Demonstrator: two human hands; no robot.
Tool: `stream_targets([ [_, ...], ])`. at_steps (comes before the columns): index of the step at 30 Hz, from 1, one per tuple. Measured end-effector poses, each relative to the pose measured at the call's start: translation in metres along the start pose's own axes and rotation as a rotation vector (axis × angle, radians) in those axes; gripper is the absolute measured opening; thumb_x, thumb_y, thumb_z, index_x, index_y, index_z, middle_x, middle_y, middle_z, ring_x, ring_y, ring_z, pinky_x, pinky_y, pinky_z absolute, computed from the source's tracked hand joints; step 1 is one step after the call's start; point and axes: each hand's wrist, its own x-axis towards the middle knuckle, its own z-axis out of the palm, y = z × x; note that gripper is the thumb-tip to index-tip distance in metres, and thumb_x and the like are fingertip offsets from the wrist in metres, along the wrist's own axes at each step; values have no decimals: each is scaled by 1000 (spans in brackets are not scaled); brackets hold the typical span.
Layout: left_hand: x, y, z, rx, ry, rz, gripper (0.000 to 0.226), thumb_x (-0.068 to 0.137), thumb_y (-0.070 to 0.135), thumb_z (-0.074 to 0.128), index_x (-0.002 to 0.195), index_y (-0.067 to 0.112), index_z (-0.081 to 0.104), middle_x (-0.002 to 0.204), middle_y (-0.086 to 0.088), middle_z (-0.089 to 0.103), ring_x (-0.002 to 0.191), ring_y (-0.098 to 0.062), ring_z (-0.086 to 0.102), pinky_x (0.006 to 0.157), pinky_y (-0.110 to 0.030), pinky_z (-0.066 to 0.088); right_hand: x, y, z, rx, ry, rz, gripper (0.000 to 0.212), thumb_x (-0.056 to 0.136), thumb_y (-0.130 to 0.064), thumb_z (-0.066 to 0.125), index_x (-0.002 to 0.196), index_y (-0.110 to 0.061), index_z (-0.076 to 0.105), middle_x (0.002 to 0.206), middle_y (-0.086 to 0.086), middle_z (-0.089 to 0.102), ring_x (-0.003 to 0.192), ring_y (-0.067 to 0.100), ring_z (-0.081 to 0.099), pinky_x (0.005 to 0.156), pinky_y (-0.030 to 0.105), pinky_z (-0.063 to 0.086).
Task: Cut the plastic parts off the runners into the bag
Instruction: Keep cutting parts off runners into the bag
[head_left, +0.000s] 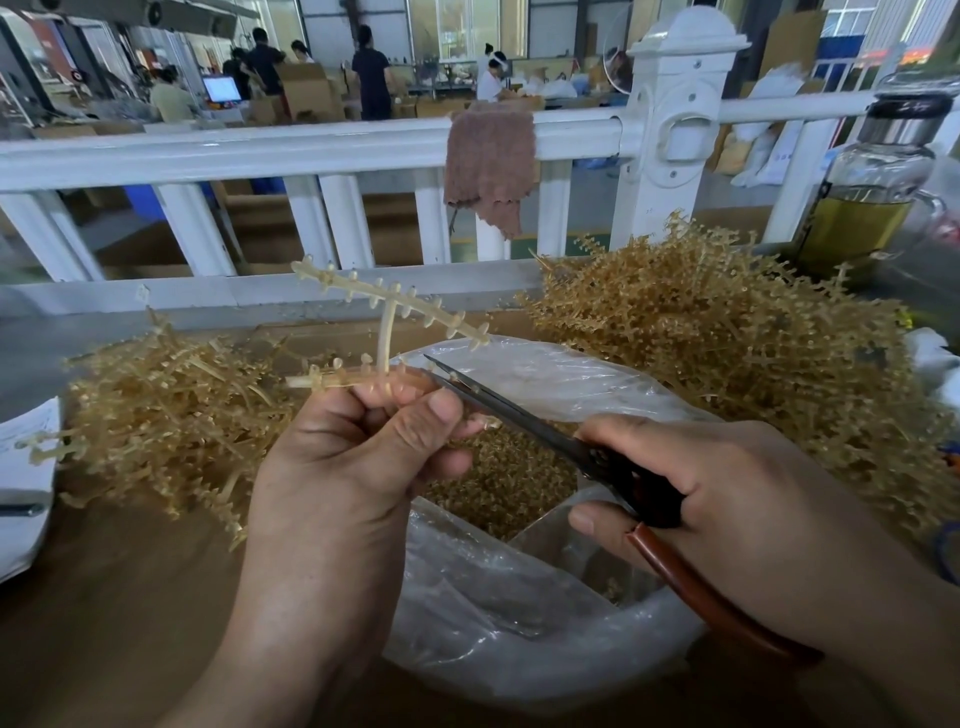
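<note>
My left hand (358, 457) pinches a pale plastic runner (387, 317) by its lower bar, holding it upright over the open clear plastic bag (519, 613). Small parts still sit along the runner's upper bar. My right hand (727, 499) grips the brown handles of dark scissors (524, 421). The blades lie nearly closed, their tip beside my left fingertips and the runner's lower bar. Several cut tan parts (498, 483) fill the bottom of the bag.
A heap of tan runners (727, 332) lies at the right, another heap (171, 415) at the left. A white railing (311, 150) with a brown rag (491, 161) stands behind. A glass bottle (872, 176) sits far right; white papers (26, 478) lie far left.
</note>
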Motion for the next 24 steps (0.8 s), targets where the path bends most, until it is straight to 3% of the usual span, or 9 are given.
stream_targets([
  [4, 0, 0, -1, 10, -7, -12, 25, 59, 20, 89, 74, 23, 70, 76, 0, 71, 72, -15, 73, 59, -20, 56, 0, 0, -1, 17, 10, -13, 38, 77, -62, 57, 109, -42, 62, 64, -21, 55, 71, -4, 56, 61, 10, 42],
  [10, 1, 2, -2, -8, 12, -38, 36, 61, 28, 83, 86, 10, 65, 80, -9, 70, 72, -17, 73, 59, -21, 56, 0, -1, -2, 20, 29, -40, 41, 78, -57, 58, 113, -38, 66, 60, -21, 53, 66, -3, 56, 55, 8, 40],
  [21, 0, 1, -2, 2, 19, -36, 38, 59, 19, 92, 85, 11, 66, 79, -7, 70, 72, -16, 73, 58, -20, 55, -2, -1, 0, 28, 77, -70, 47, 78, -55, 59, 118, -32, 68, 63, -19, 59, 68, 0, 59, 59, 13, 45],
  [24, 1, 2, -3, -4, 20, -41, 38, 61, 25, 86, 88, 8, 65, 79, -9, 71, 71, -16, 73, 58, -20, 55, -1, -1, 0, 35, 75, -86, 49, 78, -54, 59, 120, -31, 68, 63, -21, 57, 68, 0, 59, 57, 10, 43],
])
